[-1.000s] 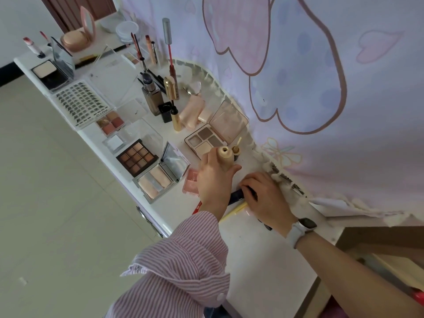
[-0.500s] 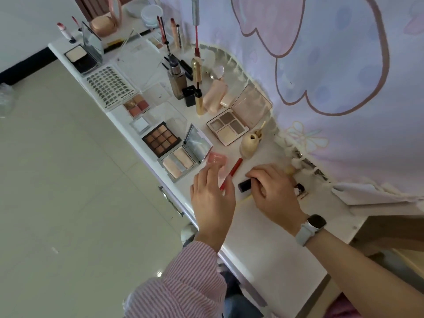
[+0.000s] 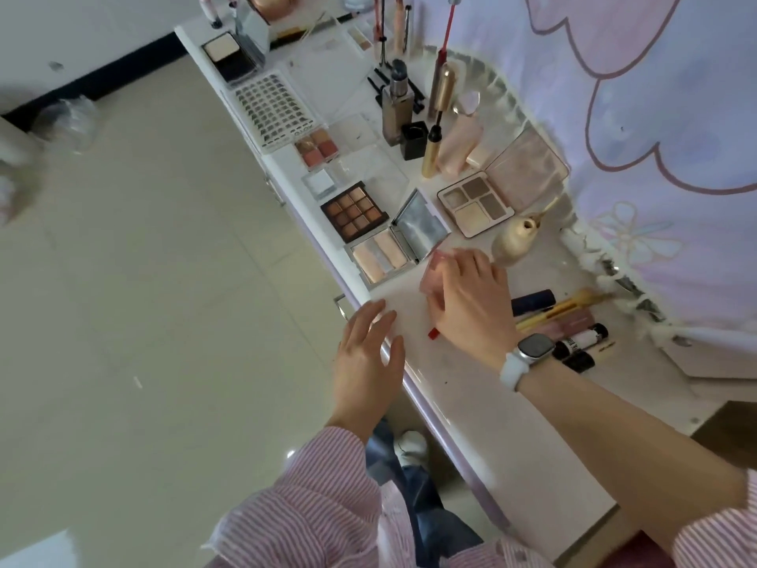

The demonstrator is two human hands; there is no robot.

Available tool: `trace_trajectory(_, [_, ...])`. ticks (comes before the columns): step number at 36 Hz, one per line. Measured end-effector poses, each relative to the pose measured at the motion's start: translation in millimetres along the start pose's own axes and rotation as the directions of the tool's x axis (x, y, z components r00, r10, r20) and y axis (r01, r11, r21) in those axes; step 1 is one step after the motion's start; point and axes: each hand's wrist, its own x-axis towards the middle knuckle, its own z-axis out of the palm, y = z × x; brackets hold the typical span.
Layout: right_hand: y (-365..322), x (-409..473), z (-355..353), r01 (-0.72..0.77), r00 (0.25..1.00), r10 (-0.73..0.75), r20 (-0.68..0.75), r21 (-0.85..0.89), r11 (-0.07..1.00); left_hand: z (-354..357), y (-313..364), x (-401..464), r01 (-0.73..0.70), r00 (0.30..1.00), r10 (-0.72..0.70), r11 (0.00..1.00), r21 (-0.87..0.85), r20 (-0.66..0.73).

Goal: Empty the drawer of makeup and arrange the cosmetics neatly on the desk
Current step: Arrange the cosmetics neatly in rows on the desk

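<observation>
A: White desk (image 3: 471,387) runs diagonally under a pink patterned curtain (image 3: 655,116); pale tiled floor (image 3: 164,280) to my left. Cosmetics laid out along it. What reads clearly?

B: Nine-pan brown palette (image 3: 354,211), open. Just beside it a pale mirrored palette (image 3: 393,250), lid up. Behind that, a four-pan neutral palette (image 3: 475,205) with its lid open. Cream bottle (image 3: 515,239) standing near the curtain hem.

A: My left hand (image 3: 366,358)?

B: Fingers straight and spread, grasping nothing, over the desk's front edge. I cannot tell whether the fingertips touch it.

A: My right hand (image 3: 471,305)?

B: Palm down on the desk, wearing a white-strapped watch (image 3: 528,354). Its fingers lie on a pink compact (image 3: 434,276), mostly covered. A red tip (image 3: 433,332) pokes out under the palm; the rest is hidden, so whether I grip it cannot be told.

A: Right of the wrist?

B: Dark blue tube (image 3: 532,302), yellow brush handle (image 3: 561,307), pinkish tube (image 3: 569,323), black-capped white tube (image 3: 581,340), lying close together. Labels too small to read.

A: Far end?

B: Lash tray (image 3: 274,110) and black compact (image 3: 229,59) are legible. Upright sticks beyond are cut off by the top edge. Whole frame is slightly motion-blurred.
</observation>
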Motion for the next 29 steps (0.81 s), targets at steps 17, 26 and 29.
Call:
trace_trajectory(17, [0.1,-48.2,-36.7,0.181,0.972,-0.234,-0.028,0.724,0.666,-38.6,28.5,13.6,0.587,0.796,-0.175,0.461,-0.666,0.58])
trace_trajectory(26, [-1.9,-51.0,-42.8,0.258,0.949,-0.314,-0.012,0.603,0.755,-45.4,25.4,9.1,0.548,0.82,-0.015,0.311,-0.777,0.573])
trace_trajectory(29, [0.3,-51.4,-46.0,0.173,0.964,-0.267,0.021,0.714,0.679,-48.6,24.1,8.8,0.435,0.874,-0.042,0.508,-0.743,0.483])
